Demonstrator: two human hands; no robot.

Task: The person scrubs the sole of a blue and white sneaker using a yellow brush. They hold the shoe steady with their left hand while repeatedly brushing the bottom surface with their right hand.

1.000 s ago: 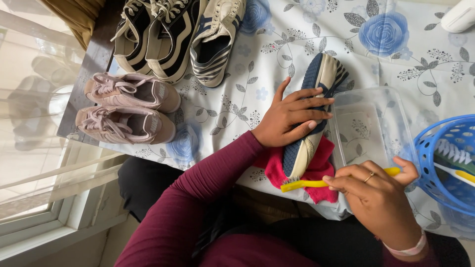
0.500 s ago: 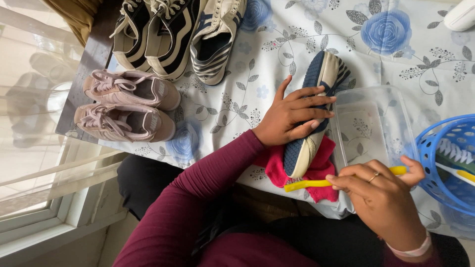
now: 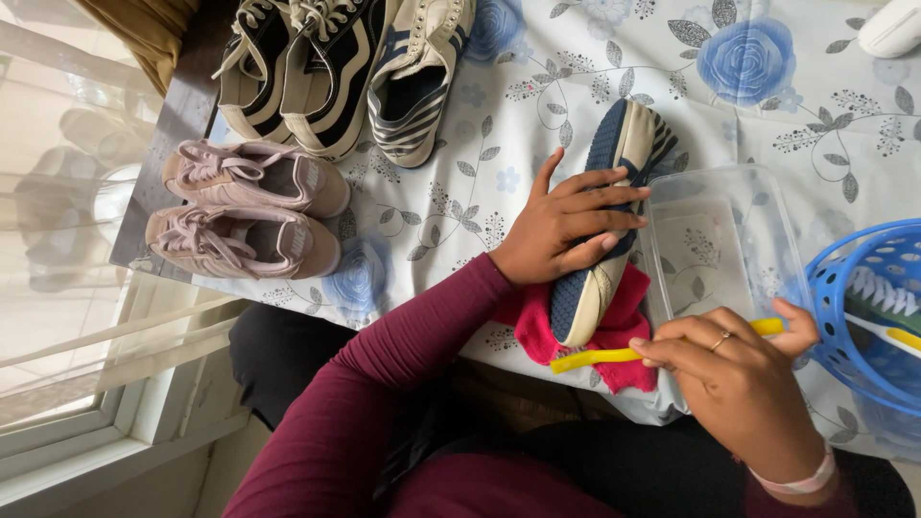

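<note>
My left hand [image 3: 564, 225] lies flat on a blue and cream shoe [image 3: 611, 173] that rests on its side on the flowered tablecloth, heel end on a red cloth [image 3: 537, 331]. My right hand [image 3: 734, 369] grips a yellow brush [image 3: 595, 359] by its handle, its tip just below the shoe's near end. A clear plastic tub [image 3: 739, 245] sits between the shoe and my right hand.
A pair of pink sneakers [image 3: 245, 206] lies at the table's left edge. Black-and-white sneakers [image 3: 297, 67] and a striped shoe [image 3: 417, 82] stand at the back. A blue basket [image 3: 868, 307] with another brush is at the right. A window is on the left.
My right hand with the yellow brush has shifted slightly at the shoe's near end. My left hand stays pressed on the shoe.
</note>
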